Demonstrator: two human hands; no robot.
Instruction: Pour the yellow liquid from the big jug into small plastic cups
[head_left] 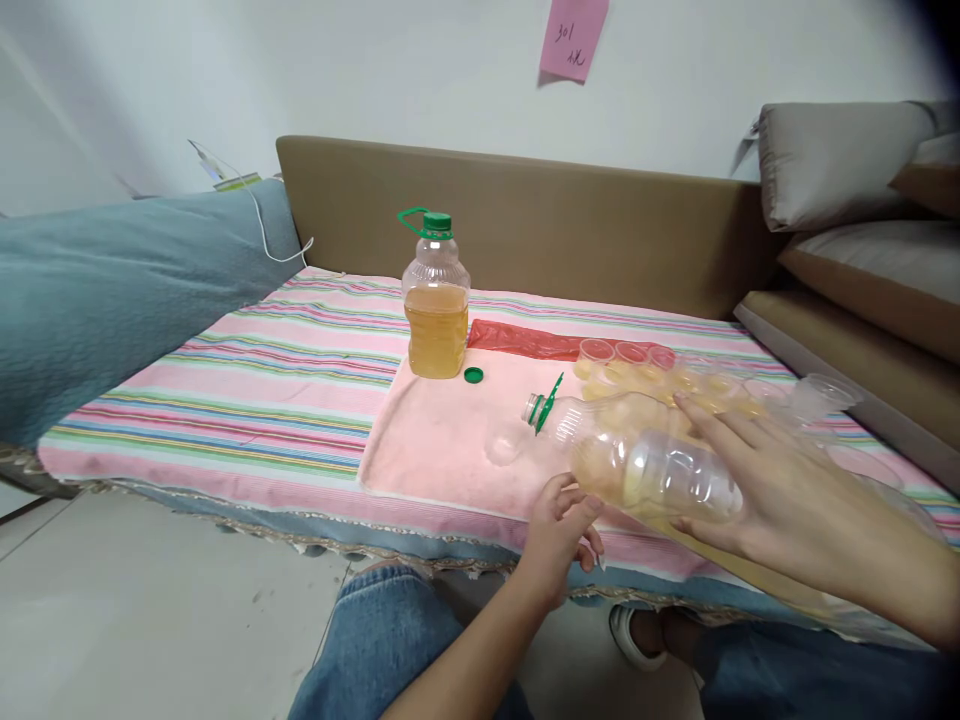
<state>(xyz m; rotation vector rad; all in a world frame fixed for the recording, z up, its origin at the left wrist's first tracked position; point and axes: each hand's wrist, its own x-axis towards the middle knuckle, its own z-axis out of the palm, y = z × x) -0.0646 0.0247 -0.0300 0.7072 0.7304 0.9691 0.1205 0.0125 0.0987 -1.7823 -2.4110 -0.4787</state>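
My right hand (757, 480) is wrapped round a large clear plastic bottle (592, 440), tilted onto its side with its uncapped neck and green handle ring pointing left. The bottle looks see-through and ghosted, so its far end and contents are hard to make out. Just below its body is my left hand (559, 525), fingers loosely bent and apart, nothing seen in them. A clear plastic cup (510, 442) shows faintly beneath the neck. Rows of clear cups (630, 355), several with yellowish liquid, stand behind the bottle. A green cap (473, 375) lies on the pink cloth (435, 440).
Another bottle (436, 325), capped and part full of amber liquid, stands upright at the back. Beside it lies a red plastic bag (525, 340). Stacked cushions (862, 170) rise on the right, a blue-covered armrest (135, 290) on the left. The striped sofa cover (300, 390) ends near my knees.
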